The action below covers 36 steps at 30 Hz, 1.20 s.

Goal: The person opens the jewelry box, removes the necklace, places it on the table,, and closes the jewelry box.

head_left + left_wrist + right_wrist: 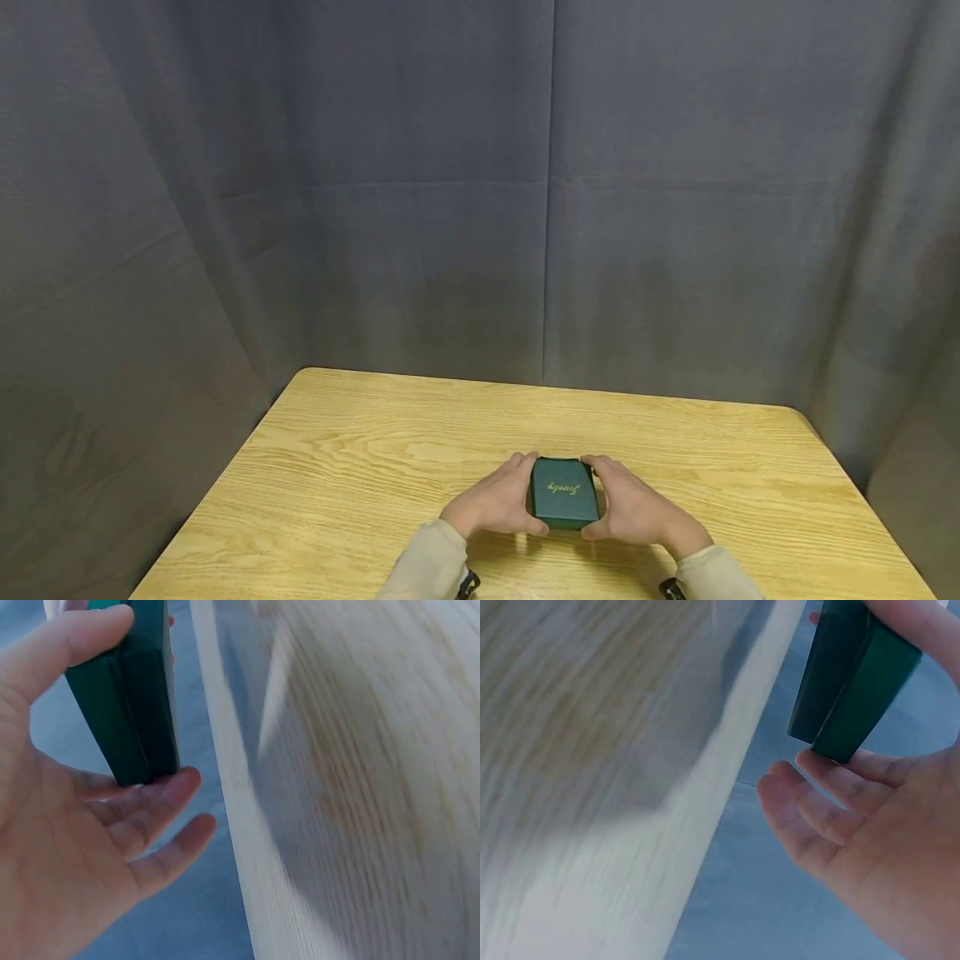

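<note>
Between my two hands is a small dark green jewelry box (565, 492) with gold script on its lid, the lettering upside down in the head view. My left hand (500, 500) grips its left side, thumb at the near corner and fingers at the far one. On the right side my right hand (637, 507) holds it the same way. In the left wrist view the box (124, 697) shows a seam between lid and base, with the lid on. The right wrist view shows the box (855, 682) raised over the table, fingertips at its far edge.
The light wooden table (360, 467) has rounded far corners. Grey curtains (420, 208) hang behind it and along both sides. Each wrist wears a dark strap (468, 585) below a light sleeve (431, 560).
</note>
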Each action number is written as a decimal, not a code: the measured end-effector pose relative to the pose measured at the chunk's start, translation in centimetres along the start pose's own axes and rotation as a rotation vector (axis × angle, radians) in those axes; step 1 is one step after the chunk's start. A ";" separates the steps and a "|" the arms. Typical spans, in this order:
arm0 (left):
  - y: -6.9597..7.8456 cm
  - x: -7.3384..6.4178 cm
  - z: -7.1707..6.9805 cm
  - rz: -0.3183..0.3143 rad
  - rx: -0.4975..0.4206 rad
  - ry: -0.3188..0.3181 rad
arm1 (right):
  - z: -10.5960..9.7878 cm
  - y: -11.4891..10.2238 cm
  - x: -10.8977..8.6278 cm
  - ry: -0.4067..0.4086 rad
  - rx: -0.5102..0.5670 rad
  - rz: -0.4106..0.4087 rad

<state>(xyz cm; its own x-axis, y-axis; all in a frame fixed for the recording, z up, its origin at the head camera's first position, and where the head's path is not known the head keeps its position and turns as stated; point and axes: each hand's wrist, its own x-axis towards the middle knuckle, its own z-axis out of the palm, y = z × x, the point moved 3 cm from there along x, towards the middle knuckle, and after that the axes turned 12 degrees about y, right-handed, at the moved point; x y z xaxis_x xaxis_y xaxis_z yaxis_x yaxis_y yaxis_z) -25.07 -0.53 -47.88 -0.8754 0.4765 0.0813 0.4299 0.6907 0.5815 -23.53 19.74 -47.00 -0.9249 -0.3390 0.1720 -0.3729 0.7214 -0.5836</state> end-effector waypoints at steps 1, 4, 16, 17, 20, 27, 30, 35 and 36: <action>-0.1 -0.1 -0.2 -0.005 -0.018 0.002 | -0.1 -0.1 0.0 0.000 0.004 0.004; -0.4 -0.3 -0.4 -0.013 -0.052 0.013 | -0.3 -0.5 0.0 0.002 0.018 0.002; -0.5 -1.2 -1.5 -0.006 -0.237 0.117 | -1.5 -1.8 0.0 0.106 0.049 -0.067; -0.5 -1.2 -1.6 -0.001 -0.242 0.121 | -1.6 -1.9 0.0 0.110 0.053 -0.072; -0.6 -1.4 -1.8 0.019 -0.270 0.126 | -1.8 -2.2 -0.1 0.116 0.060 -0.078; -0.6 -1.7 -1.9 0.032 -0.376 0.137 | -2.4 -2.8 -0.2 0.154 0.001 -0.104; -0.5 -1.9 -1.8 0.023 -0.434 0.135 | -2.7 -3.1 -0.3 0.176 -0.031 -0.133; -0.2 -2.3 -2.1 0.024 -0.496 0.145 | -3.2 -3.6 -0.4 0.182 -0.050 -0.165; -0.2 -2.3 -2.2 0.029 -0.501 0.149 | -3.3 -3.7 -0.4 0.183 -0.051 -0.167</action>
<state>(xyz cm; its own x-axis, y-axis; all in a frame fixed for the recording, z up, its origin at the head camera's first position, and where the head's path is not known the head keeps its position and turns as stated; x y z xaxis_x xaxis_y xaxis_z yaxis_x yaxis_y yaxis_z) -23.59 -2.93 -46.40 -0.9025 0.3836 0.1959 0.3278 0.3164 0.8902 -22.06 19.17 -42.31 -0.8465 -0.3444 0.4060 -0.5205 0.6957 -0.4950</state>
